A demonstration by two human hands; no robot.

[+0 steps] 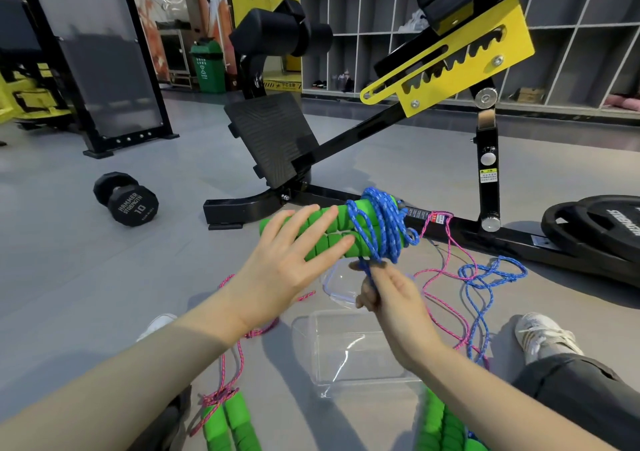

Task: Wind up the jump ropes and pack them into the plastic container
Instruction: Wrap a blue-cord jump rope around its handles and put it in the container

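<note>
Green handles [363, 205] left-right, blue rope [384, 229] round right end

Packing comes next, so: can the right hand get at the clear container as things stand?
Probably yes: the clear container lies open just below the right hand with nothing between, though its fingers now pinch the blue rope.
</note>
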